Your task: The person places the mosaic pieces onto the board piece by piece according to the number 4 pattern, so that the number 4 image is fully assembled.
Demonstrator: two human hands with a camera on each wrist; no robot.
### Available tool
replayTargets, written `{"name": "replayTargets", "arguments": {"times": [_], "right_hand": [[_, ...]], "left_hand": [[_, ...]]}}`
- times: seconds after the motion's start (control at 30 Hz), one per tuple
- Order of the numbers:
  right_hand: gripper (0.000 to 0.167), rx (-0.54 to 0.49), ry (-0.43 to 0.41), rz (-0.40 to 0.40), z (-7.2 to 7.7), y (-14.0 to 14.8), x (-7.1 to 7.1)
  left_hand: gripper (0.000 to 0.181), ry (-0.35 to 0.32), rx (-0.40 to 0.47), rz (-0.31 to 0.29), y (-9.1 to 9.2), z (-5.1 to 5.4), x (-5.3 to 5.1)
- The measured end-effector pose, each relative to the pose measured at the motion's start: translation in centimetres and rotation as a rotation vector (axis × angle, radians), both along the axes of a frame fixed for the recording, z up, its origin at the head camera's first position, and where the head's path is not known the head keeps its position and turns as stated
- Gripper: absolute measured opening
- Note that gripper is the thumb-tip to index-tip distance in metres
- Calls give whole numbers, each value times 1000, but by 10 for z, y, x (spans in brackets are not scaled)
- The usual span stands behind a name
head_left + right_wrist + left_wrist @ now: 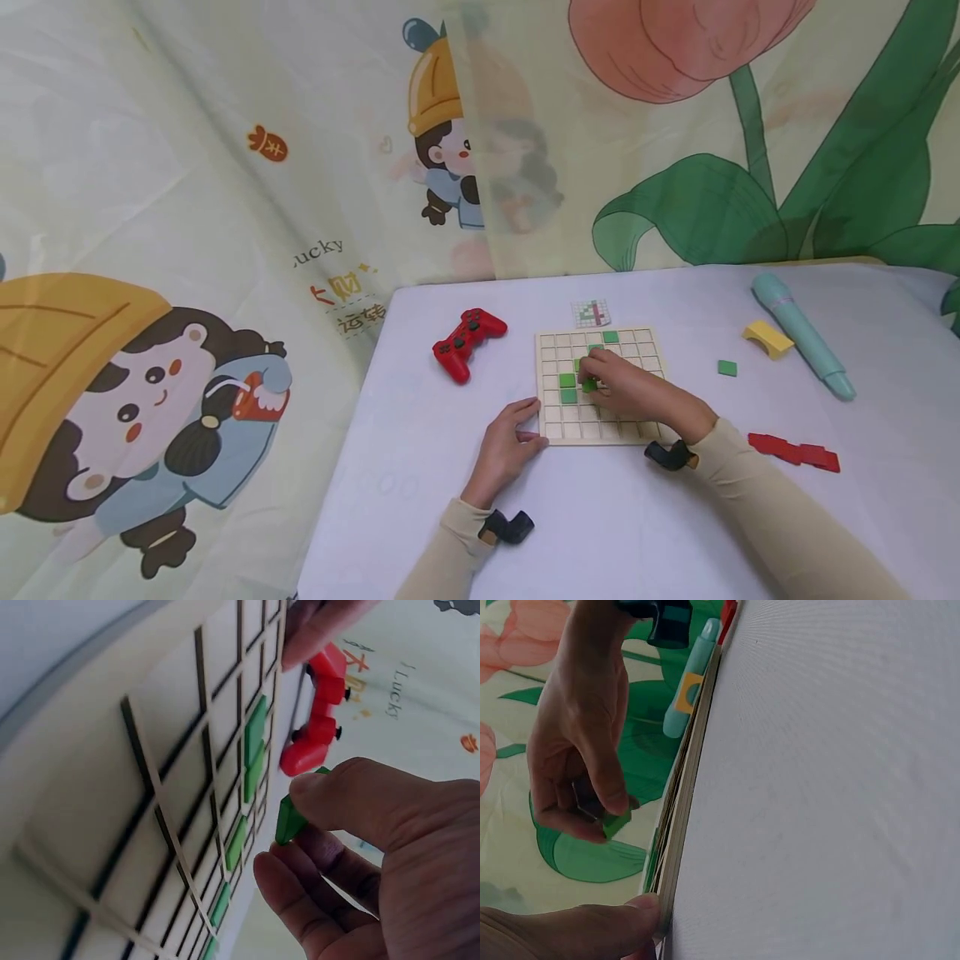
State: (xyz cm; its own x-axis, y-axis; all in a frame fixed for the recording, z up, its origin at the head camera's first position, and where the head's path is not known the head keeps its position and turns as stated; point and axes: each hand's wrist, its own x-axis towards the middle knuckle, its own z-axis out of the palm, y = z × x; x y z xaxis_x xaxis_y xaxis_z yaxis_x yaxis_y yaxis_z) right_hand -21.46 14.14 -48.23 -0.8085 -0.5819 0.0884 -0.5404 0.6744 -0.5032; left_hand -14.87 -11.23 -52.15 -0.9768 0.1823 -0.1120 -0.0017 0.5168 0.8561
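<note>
A wooden grid board (562, 429) lies on the table, with several green square tiles (567, 381) set in its cells. My right hand (630, 387) is over the middle of the board. Its thumb and fingers pinch a green tile (289, 819), held just above the grid in the right wrist view. My left hand (506, 446) touches the board's near left corner with fairly straight fingers. In the left wrist view its thumb (592, 926) rests against the board's edge.
A small pattern card (592, 313) lies behind the board. To the left is a red game controller (468, 343). On the right are a loose green tile (727, 367), a yellow arch block (767, 339), a teal microphone (802, 333) and several red tiles (795, 452).
</note>
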Motion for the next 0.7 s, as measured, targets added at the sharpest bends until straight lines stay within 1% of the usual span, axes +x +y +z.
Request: {"name": "replayTargets", "arguments": {"times": [0.1,0.37,0.7], "right_hand": [[18,27,-1,17,-4,-6,-2],[20,95,-19,4,-11,-11,-6],[21,106,-57,-16,-11,-13,-5]], "left_hand": [[65,-5,-4,-5,1,1,-1],[66,-20,-12,-4,3,3,0],[66,-28,-12,5,1,2,0]]}}
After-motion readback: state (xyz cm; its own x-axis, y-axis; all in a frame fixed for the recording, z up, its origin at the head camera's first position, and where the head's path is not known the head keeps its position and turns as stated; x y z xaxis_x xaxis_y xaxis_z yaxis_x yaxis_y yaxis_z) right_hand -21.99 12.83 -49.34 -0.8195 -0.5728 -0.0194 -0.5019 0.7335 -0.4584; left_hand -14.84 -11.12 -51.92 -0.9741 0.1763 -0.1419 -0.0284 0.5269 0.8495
